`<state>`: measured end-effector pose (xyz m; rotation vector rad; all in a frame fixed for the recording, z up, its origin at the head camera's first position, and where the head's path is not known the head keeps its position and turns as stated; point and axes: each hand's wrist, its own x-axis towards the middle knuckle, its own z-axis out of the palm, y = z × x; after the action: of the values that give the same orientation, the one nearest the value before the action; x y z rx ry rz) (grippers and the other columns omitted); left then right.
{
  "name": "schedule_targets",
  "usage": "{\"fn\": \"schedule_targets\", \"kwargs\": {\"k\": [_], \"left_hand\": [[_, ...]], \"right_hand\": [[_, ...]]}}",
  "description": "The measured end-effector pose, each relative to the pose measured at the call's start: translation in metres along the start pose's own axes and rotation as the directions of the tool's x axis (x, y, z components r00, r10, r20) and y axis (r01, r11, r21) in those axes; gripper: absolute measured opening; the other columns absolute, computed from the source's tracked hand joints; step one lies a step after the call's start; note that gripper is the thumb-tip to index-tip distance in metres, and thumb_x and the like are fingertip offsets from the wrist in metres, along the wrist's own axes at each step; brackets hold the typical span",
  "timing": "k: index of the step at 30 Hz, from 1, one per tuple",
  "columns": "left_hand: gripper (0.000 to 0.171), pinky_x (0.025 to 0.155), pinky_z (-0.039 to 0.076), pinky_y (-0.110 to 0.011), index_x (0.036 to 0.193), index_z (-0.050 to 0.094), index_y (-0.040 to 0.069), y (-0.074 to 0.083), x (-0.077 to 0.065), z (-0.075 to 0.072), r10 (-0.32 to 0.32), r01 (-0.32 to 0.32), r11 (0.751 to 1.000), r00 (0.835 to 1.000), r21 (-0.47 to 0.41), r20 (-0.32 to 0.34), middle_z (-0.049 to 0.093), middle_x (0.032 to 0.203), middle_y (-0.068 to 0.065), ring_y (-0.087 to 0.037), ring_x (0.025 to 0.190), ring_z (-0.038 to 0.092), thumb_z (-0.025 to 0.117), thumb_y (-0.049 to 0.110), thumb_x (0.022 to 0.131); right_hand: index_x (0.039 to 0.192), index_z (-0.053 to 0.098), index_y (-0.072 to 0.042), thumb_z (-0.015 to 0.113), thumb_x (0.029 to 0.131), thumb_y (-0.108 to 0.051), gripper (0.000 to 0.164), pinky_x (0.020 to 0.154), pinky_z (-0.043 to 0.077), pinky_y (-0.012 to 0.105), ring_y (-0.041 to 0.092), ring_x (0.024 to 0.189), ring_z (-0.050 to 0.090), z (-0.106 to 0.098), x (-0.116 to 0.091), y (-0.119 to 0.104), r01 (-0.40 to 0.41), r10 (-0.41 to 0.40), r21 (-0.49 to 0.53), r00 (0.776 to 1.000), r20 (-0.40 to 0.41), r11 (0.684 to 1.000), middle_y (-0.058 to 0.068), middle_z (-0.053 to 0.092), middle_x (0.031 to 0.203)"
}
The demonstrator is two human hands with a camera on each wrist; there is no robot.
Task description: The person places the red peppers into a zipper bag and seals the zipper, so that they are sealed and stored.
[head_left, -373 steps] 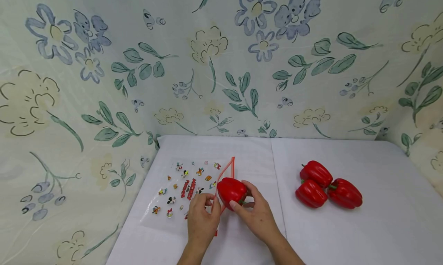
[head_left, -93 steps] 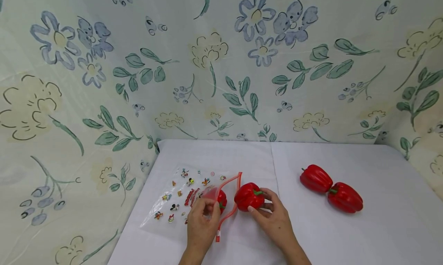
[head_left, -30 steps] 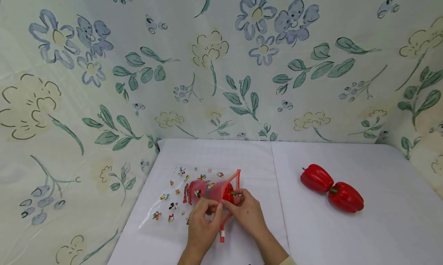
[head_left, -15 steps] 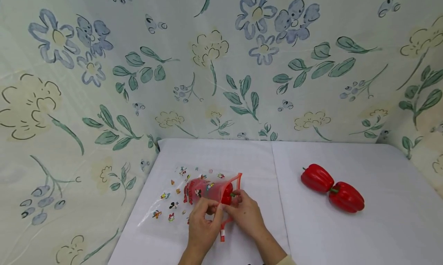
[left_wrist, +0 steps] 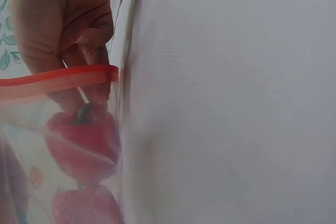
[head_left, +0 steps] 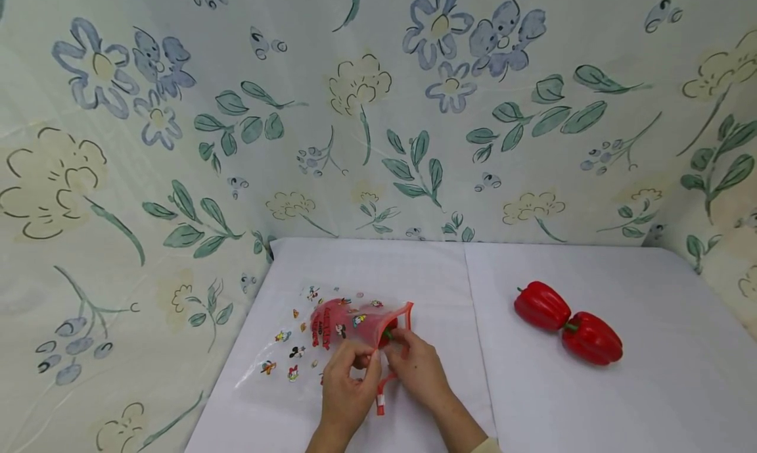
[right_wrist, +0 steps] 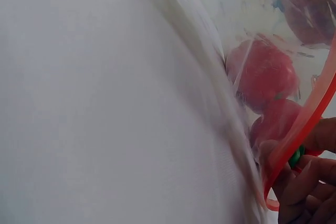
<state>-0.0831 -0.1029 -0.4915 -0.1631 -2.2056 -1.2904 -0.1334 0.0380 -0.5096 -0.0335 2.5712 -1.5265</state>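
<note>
A clear plastic zip bag with cartoon prints and an orange-red zip strip lies on the table, its mouth facing right. My left hand pinches the near edge of that mouth between thumb and forefinger. With fingers reaching past the strip, my right hand holds a red bell pepper by its green-stemmed end, just inside the bag. Deeper in, another red pepper shows through the plastic, touching or close to the first. In the head view, my right fingers partly hide the held pepper.
Two red bell peppers, one farther back and one nearer, lie together on the right of the white-covered table. A floral cloth hangs behind and beside the table. A seam crosses the table cover right of the bag.
Of three peppers first at the right, two remain there. My right hand has brought one to the bag and slid it leftward into the mouth. My left hand keeps its pinch.
</note>
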Motion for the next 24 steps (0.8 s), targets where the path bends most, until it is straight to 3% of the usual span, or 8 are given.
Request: {"fn": "schedule_targets", "kwargs": {"k": [4,11,15,18,24], "left_hand": [[0.024,0.066,0.052,-0.022,0.087,0.064,0.022,-0.001,0.000,0.000,0.010,-0.010,1.000,1.000,0.003,-0.006,0.056,0.081,0.016,0.001,0.075,0.055,0.076,0.001,0.084],[0.024,0.065,0.052,-0.021,0.086,0.065,0.022,-0.004,-0.001,0.000,0.029,-0.029,1.000,0.999,0.006,-0.015,0.056,0.080,0.015,0.001,0.075,0.055,0.077,0.002,0.082],[0.023,0.066,0.051,-0.019,0.087,0.066,0.021,-0.004,0.000,-0.001,0.032,-0.032,0.999,0.999,-0.015,-0.010,0.056,0.079,0.014,0.000,0.075,0.056,0.076,0.001,0.082],[0.023,0.067,0.051,-0.019,0.087,0.066,0.021,-0.004,0.000,-0.001,0.036,-0.036,0.999,0.999,-0.027,-0.010,0.057,0.079,0.013,-0.001,0.075,0.056,0.076,0.001,0.083],[0.024,0.065,0.050,-0.019,0.086,0.065,0.020,-0.005,0.001,-0.001,0.090,-0.091,0.996,0.995,-0.016,-0.030,0.057,0.078,0.011,-0.002,0.073,0.056,0.076,-0.001,0.082]], "right_hand": [[0.140,0.060,-0.010,0.067,0.096,-0.021,0.045,0.055,0.051,0.025,0.011,0.067,0.065,-0.001,-0.001,0.001,0.015,-0.016,0.008,0.999,0.035,1.000,0.012,0.070,0.126],[0.144,0.057,-0.012,0.064,0.098,-0.021,0.047,0.049,0.045,0.025,0.011,0.060,0.064,-0.003,-0.002,0.002,0.039,-0.040,0.018,0.997,0.059,0.999,0.002,0.069,0.075],[0.139,0.061,-0.014,0.066,0.097,-0.021,0.043,0.055,0.049,0.024,0.009,0.067,0.065,-0.007,-0.004,0.002,0.053,-0.053,0.021,0.998,0.014,0.998,0.008,0.077,0.106],[0.137,0.063,-0.014,0.067,0.096,-0.022,0.041,0.060,0.052,0.024,0.008,0.075,0.066,-0.012,-0.006,0.001,0.039,-0.039,0.026,0.999,-0.015,0.999,0.006,0.070,0.130],[0.127,0.070,-0.017,0.072,0.094,-0.022,0.034,0.061,0.051,0.028,0.009,0.077,0.066,-0.029,-0.012,0.002,0.001,-0.001,0.004,0.997,-0.077,1.000,0.003,0.076,0.107]]}}
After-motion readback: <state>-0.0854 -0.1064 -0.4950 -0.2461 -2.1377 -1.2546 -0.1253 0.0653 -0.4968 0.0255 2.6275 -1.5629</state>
